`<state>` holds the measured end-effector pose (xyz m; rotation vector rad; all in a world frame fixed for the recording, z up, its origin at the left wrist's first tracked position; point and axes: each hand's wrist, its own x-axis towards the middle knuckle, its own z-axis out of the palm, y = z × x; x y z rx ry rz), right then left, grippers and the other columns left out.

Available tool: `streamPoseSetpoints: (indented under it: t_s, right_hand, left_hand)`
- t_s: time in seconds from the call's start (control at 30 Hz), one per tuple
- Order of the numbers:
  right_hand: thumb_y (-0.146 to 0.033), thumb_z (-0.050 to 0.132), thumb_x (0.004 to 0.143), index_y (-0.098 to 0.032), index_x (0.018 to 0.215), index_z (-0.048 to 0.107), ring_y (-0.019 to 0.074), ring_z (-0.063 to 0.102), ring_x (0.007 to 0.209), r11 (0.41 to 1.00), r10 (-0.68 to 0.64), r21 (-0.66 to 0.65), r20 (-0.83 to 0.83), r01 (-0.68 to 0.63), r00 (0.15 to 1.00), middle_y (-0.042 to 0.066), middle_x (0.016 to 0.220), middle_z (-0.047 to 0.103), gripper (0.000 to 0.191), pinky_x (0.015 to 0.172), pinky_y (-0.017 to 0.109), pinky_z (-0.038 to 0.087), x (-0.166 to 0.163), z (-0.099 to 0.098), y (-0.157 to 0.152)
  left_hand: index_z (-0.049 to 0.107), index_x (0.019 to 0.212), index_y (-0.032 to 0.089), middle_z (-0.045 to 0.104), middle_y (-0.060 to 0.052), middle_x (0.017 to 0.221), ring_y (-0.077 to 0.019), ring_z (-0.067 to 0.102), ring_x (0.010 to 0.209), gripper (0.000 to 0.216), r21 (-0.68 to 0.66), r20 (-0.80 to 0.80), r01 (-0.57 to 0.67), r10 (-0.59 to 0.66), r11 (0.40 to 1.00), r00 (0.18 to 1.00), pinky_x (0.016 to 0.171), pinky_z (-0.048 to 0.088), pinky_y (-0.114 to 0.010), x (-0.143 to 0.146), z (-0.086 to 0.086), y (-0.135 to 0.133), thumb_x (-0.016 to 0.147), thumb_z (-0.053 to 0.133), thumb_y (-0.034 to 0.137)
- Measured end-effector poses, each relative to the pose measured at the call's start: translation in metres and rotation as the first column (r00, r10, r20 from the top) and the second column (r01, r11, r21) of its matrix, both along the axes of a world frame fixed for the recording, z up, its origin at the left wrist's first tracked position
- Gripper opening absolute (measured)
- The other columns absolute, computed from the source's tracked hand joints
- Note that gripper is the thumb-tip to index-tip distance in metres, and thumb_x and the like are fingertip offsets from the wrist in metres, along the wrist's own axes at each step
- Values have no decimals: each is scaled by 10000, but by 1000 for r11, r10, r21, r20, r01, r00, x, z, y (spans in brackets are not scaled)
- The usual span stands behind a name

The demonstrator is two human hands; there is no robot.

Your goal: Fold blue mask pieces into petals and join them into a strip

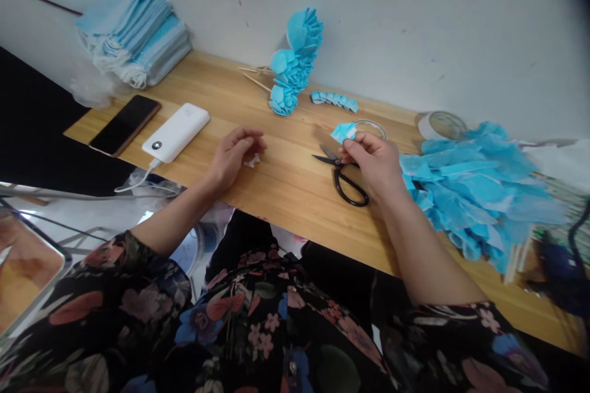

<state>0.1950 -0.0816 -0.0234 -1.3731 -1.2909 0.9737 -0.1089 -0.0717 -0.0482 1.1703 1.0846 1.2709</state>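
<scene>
- Small folded piece (343, 132), centre of the frame: plain turquoise blue.
- Scissors (338, 167), just below it: black all over.
- Scrap (252, 161), left of centre: white.
- Table (286, 190): light honey wood with fine straight grain.
- Pile of cut pieces (470, 190), at the right: the same turquoise, some parts paler.
- Flowers (295, 64), upper centre: turquoise.
- Stack of masks (138, 34), upper left: pale blue with white edges.
- Power bank (176, 132): white.
- Phone (125, 124): black, with a brownish edge.
- Clothing (276, 319), at the bottom: black with red, pink and blue flowers.

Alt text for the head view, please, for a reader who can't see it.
Right hand pinches a folded blue fabric piece above black scissors on a wooden table; left hand rests curled by a white scrap.
</scene>
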Motion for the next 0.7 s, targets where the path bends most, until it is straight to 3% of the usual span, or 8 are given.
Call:
streamPoseSetpoints:
  t_s: [0.1,0.2,0.47,0.53,0.63,0.7]
  right_hand:
    - [-325,775,905,-235,721,656,135,651,653,1000,20,6,14,-20,1000,-3,767,730,237,714,322,600,-1,0,-1]
    - [-393,796,898,-242,736,669,138,655,659,999,31,13,12,-31,999,-3,771,734,256,725,330,622,-1,0,-1]
    - [-398,828,860,-247,754,703,137,656,636,1000,18,2,8,-18,1000,7,763,750,223,649,311,606,1,-2,0]
    - [-399,828,859,-246,754,704,141,661,639,1000,18,1,9,-18,1000,9,760,748,223,641,313,604,1,-2,0]
    - [-414,819,879,-245,743,685,138,666,644,1000,28,7,14,-28,1000,11,765,745,255,649,310,602,1,-3,0]
    - [-431,813,895,-244,749,676,136,668,643,999,37,9,20,-37,999,12,775,744,274,654,308,599,2,-4,1]
  left_hand:
    - [721,1051,159,773,-62,938,-142,724,819,187,-28,40,139,-138,990,990,790,592,-273,8,3,-8,930,663,290]
    - [708,1076,165,771,-59,997,-141,744,846,202,-64,92,148,-142,987,986,825,618,-292,8,9,-7,914,702,286]
    - [757,1077,161,713,-28,916,-84,611,670,315,-46,-104,140,-144,989,984,599,492,-223,5,13,-1,764,741,134]
    - [783,1042,165,732,-59,1011,-102,622,742,302,-13,-155,162,-162,987,974,636,507,-240,4,13,-2,744,742,135]
    - [804,992,179,713,-106,1335,-151,651,955,279,38,-187,186,-176,982,966,758,558,-281,2,13,-4,718,761,148]
    - [813,986,185,688,-105,1416,-163,644,1014,286,32,-177,197,-189,980,966,818,573,-303,0,14,-5,707,768,145]
